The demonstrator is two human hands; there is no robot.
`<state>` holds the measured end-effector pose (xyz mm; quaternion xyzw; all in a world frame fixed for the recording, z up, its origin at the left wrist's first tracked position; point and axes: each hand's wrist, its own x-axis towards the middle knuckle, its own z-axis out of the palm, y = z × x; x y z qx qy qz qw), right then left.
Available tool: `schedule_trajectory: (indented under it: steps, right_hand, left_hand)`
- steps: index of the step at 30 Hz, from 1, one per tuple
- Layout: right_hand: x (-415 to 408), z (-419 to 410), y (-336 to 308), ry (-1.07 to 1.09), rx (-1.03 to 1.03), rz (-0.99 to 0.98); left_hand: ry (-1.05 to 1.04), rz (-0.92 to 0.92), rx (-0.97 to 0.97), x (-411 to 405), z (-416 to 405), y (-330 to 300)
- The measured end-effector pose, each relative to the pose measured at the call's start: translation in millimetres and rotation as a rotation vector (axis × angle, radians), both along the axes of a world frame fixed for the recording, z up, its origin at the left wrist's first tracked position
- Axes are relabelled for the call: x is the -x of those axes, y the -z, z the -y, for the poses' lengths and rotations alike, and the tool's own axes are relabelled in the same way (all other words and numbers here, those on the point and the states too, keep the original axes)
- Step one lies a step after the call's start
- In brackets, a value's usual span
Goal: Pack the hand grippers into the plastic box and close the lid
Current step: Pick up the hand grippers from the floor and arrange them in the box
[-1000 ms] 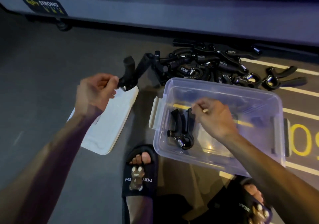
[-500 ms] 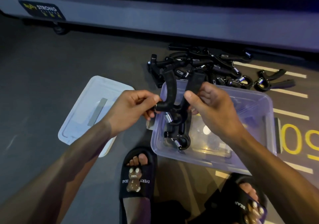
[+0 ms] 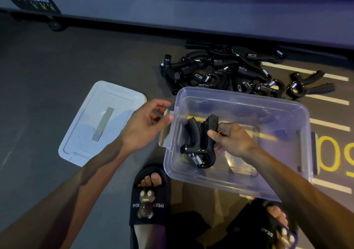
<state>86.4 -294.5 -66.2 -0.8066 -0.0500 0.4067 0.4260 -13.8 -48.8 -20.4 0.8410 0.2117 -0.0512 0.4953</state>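
A clear plastic box (image 3: 287, 177) stands open on the dark floor. Inside its left end, my right hand (image 3: 232, 140) grips a black hand gripper (image 3: 201, 139) by one handle, set on top of another gripper lying there. My left hand (image 3: 145, 126) hovers empty with relaxed fingers just left of the box, by its side latch (image 3: 165, 131). A pile of several black hand grippers (image 3: 226, 70) lies on the floor behind the box. The box's white lid (image 3: 86, 126) lies flat on the floor to the left.
My two feet in black slippers (image 3: 149, 200) sit just in front of the box. A grey machine base (image 3: 191, 12) runs along the back. Yellow floor markings (image 3: 329, 156) lie to the right, with one gripper (image 3: 306, 85) apart from the pile.
The gripper passed from my left hand to my right, which lowered it into the box. My left hand let go and drew back to the box's left side.
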Motion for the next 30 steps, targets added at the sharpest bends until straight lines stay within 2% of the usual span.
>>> schedule_trajectory:
  steps: [7, 12, 15, 19, 25, 30]
  right_hand:
    - [2, -4, 5, -0.067, 0.072, -0.008]
    - [5, -3, 10, -0.229, 0.286, 0.162]
    - [11, -4, 13, -0.304, 0.337, 0.121]
    - [19, -10, 17, -0.256, 0.321, 0.045]
    - [21, -24, 16, -0.315, 0.419, 0.130]
    - [23, -25, 17, -0.278, 0.403, 0.109]
  left_hand:
    - [0.003, -0.041, 0.062, 0, -5, 5]
    - [-0.011, -0.044, 0.095, 1, -5, 9]
    - [-0.011, -0.046, 0.112, 0, -5, 8]
    - [0.004, -0.024, 0.154, -1, -2, 5]
    - [0.011, 0.014, 0.129, -2, 3, 7]
    - [0.028, 0.016, 0.107, -3, 1, 9]
